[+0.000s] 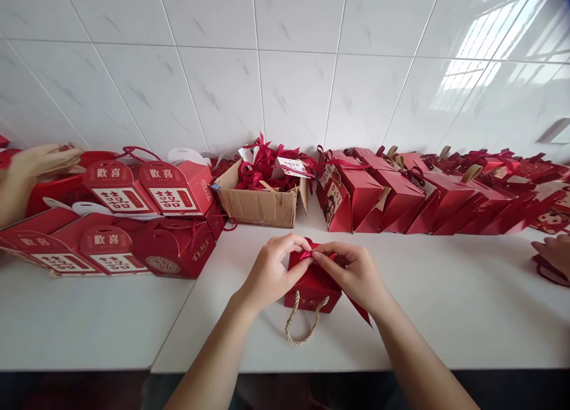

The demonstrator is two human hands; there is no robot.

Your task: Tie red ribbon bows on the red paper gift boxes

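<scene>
A small red box sits on the white table in front of me, its beige rope handle hanging toward the near edge. Red ribbon lies on its top, one tail trailing off to the right. Above the box, my left hand pinches the ribbon between thumb and fingers. My right hand meets it from the right, its fingertips closed on the same ribbon. The fingertips of both hands nearly touch.
Behind the box stands a cardboard carton full of red ribbons. Red boxes are stacked at left, and a row of red boxes runs along the wall at right. Other people's hands show at the far left and far right.
</scene>
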